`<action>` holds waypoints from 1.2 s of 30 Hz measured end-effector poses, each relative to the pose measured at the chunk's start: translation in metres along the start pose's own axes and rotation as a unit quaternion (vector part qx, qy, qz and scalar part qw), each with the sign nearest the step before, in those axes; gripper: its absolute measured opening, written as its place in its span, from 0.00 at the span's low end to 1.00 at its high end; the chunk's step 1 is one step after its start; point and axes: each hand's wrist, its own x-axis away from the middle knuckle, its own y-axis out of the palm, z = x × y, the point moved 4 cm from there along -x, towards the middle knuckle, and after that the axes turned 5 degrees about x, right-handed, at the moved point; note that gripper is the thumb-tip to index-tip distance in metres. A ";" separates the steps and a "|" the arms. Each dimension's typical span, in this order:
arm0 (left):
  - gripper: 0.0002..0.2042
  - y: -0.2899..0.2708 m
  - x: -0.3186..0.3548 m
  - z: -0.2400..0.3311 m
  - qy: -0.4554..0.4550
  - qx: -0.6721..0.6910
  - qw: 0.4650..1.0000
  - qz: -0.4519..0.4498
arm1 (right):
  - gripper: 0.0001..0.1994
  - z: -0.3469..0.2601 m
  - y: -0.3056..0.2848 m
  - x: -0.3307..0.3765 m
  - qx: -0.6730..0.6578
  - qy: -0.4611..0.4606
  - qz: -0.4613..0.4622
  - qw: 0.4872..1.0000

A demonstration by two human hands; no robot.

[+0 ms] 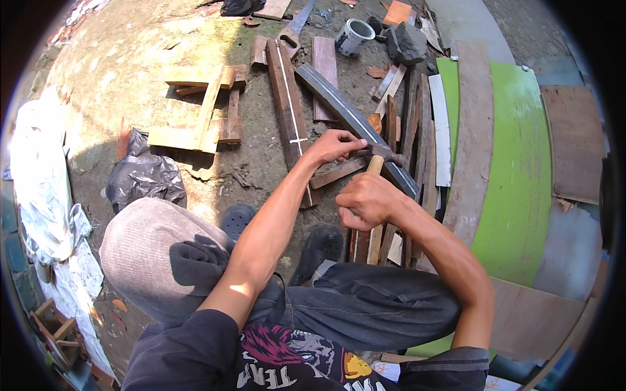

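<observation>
My right hand (pixel 366 201) is closed round the wooden handle of a hammer (pixel 375 164). The hammer's dark head lies over the lower part of a long grey metal bar (pixel 342 104), which slants across the ground. My left hand (pixel 334 147) is pinched, with thumb and forefinger close to the hammer's head; anything between the fingertips is too small to make out. Below that hand a short wooden strip (pixel 340 173) reaches toward the bar. Left of it lies a brown wooden beam (pixel 284 98) marked with a white line and a cross stroke.
A handsaw (pixel 297 29), a brown plank (pixel 324 72), a paint can (pixel 355 38) and a grey rock (pixel 406 44) lie farther off. To the left are a small wooden frame (pixel 207 111) and a black plastic bag (pixel 145 171). Wood strips and a green panel (pixel 512 169) lie right.
</observation>
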 end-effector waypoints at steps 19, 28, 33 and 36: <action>0.20 0.043 0.006 -0.031 0.069 -0.238 0.957 0.151 | 0.09 0.002 0.025 0.012 -0.029 0.063 -0.042 0.997; 0.21 0.035 -0.010 -0.058 0.011 -0.225 0.966 0.123 | 0.10 0.010 0.032 0.016 -0.064 0.097 -0.056 0.992; 0.18 0.023 -0.009 -0.057 -0.021 -0.197 0.975 0.105 | 0.13 0.030 0.026 0.017 -0.077 0.145 -0.036 0.986; 0.17 0.007 -0.006 -0.054 -0.005 -0.190 0.973 0.127 | 0.14 0.053 0.015 0.018 -0.137 0.204 -0.006 0.969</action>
